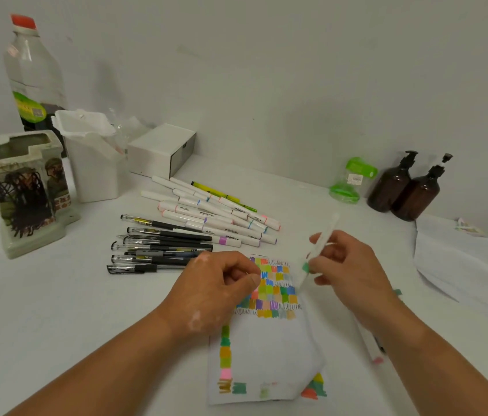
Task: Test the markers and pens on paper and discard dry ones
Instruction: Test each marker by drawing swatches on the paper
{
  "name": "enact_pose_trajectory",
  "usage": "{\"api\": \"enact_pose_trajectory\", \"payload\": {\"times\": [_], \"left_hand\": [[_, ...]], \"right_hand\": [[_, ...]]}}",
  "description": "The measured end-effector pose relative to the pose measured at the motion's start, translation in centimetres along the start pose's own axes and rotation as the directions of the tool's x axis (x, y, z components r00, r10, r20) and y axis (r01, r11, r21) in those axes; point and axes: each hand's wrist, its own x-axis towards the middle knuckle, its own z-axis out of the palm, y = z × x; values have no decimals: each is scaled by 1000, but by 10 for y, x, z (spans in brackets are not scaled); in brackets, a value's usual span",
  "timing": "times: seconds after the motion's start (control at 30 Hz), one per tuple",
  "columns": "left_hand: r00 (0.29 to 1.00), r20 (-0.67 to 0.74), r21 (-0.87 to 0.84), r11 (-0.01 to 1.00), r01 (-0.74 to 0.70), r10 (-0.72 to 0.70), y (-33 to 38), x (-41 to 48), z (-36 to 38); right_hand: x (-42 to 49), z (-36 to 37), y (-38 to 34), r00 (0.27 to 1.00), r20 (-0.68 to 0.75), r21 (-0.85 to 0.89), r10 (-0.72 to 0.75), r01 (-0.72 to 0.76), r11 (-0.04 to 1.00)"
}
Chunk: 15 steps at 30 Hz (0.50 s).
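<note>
Under my hands: the paper (266, 349) lies on the white table (56, 310). Colour swatches fill its upper part and run down its left edge and along the bottom, and its lower right corner is curled up.
Left hand: my left hand (215, 289) rests on the paper's upper left edge with the fingers curled in and the thumb against the forefinger. I cannot tell whether anything sits inside them.
Right hand: my right hand (353, 271) pinches a white marker (322, 241) above the paper's upper right corner.
Marker: it is tilted, with the green-banded end down toward the swatches. It is blurred, so the tip may be just off the sheet.
Marker pile: the white markers (215, 219) lie heaped beyond the paper, well apart from its top edge.
Pens: the black pens (158, 247) lie in a row left of the pile, their near ends just beside my left knuckles.
Second marker: a pink-ended marker (368, 346) lies under my right forearm, near the paper's right edge.
Left side: a printed holder (20, 190), a white tub (92, 163) and a tall bottle (34, 73) stand together.
Back edge: a white box (161, 151), a green jar (350, 181) and two brown pump bottles (407, 187) stand by the wall.
Right side: loose white sheets (464, 265) spread toward the frame's edge.
Open room: bare tabletop shows left of the paper below the pens, and between the marker pile and the green jar.
</note>
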Motion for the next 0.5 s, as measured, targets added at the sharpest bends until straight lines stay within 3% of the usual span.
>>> {"api": "enact_pose_trajectory", "payload": {"times": [0.13,0.27,0.37,0.5], "left_hand": [[1000,-5,11,1000,-27,27,3,-4,2],[998,44,45,998,-54,52,5,-7,5],[990,79,82,989,-120,114,7,-10,8],[966,148,154,960,-233,211,11,-14,12]], "right_hand": [[-24,9,14,991,107,301,84,-112,947],[-35,21,22,978,204,509,51,-150,848],[-42,24,21,965,260,527,-22,-123,841],[-48,25,17,960,245,416,-135,22,909]]}}
